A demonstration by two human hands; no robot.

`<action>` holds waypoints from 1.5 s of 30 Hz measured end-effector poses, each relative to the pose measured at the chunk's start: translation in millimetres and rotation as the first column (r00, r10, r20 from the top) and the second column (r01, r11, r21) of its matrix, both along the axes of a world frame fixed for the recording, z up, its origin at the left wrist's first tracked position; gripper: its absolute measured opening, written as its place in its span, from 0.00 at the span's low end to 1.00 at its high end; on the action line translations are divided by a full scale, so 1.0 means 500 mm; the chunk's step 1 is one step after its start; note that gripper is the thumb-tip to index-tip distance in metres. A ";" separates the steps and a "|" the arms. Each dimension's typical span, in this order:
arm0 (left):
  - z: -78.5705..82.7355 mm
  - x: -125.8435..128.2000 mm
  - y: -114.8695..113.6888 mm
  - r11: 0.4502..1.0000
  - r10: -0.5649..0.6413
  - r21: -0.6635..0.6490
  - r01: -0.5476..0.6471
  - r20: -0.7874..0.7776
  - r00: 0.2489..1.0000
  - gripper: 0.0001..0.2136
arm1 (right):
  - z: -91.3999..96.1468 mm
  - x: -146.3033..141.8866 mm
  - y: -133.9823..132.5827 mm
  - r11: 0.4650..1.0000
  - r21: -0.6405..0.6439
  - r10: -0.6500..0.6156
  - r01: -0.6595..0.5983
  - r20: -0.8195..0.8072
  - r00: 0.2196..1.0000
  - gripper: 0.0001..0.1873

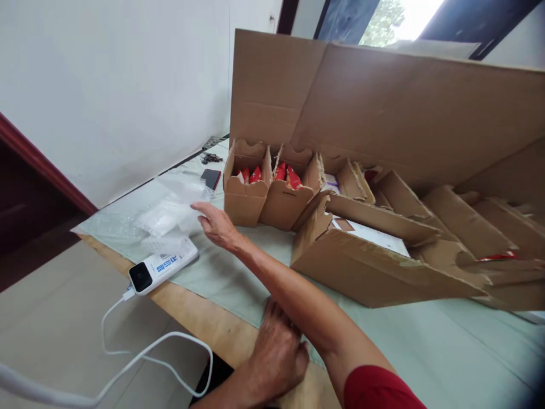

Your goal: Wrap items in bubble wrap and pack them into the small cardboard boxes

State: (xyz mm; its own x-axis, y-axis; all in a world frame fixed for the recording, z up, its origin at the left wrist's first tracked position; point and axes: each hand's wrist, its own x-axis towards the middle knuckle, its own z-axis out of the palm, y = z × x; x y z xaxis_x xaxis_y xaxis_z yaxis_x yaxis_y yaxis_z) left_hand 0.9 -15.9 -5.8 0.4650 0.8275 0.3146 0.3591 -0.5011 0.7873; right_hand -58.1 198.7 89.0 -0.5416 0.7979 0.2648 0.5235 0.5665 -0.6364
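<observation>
My right hand reaches leftward across the table beside a crumpled pile of clear bubble wrap. Its index finger is stretched out and its fingers are apart, with nothing visible in them. Below my right forearm, my left hand rests at the wooden table edge. The left fingers are curled and partly hidden by the forearm, so what they hold, if anything, does not show. A white handheld device with a black square face lies by the bubble wrap, a white cable plugged into its end.
Cardboard bins stand in a row, some holding red packets. A longer cardboard box in front contains a white box. Tall cardboard panels rise behind. A dark flat object and keys lie near the wall.
</observation>
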 end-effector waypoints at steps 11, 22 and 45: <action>0.024 -0.023 0.016 0.809 0.377 -0.587 0.035 0.564 0.735 0.34 | 0.079 0.250 -0.224 0.985 -0.050 -0.163 0.162 -0.554 0.816 0.19; 0.080 -0.099 0.072 0.597 0.675 -0.746 0.294 0.666 0.319 0.15 | -0.013 0.403 -0.402 0.858 -0.233 -0.505 0.458 -0.550 0.665 0.19; 0.084 -0.128 -0.018 0.615 0.553 -0.787 -0.057 0.378 0.743 0.07 | -0.112 0.512 -0.469 0.706 -0.622 -0.654 0.339 -0.388 0.649 0.31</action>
State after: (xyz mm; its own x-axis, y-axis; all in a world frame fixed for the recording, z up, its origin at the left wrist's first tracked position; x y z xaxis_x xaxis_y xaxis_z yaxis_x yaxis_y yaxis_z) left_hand -63.0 -25.0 36.4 0.0884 0.9428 -0.3214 -0.2302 0.3333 0.9143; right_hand 198.1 -36.0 33.0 0.0993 0.9894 -0.1059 0.0990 -0.1157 -0.9883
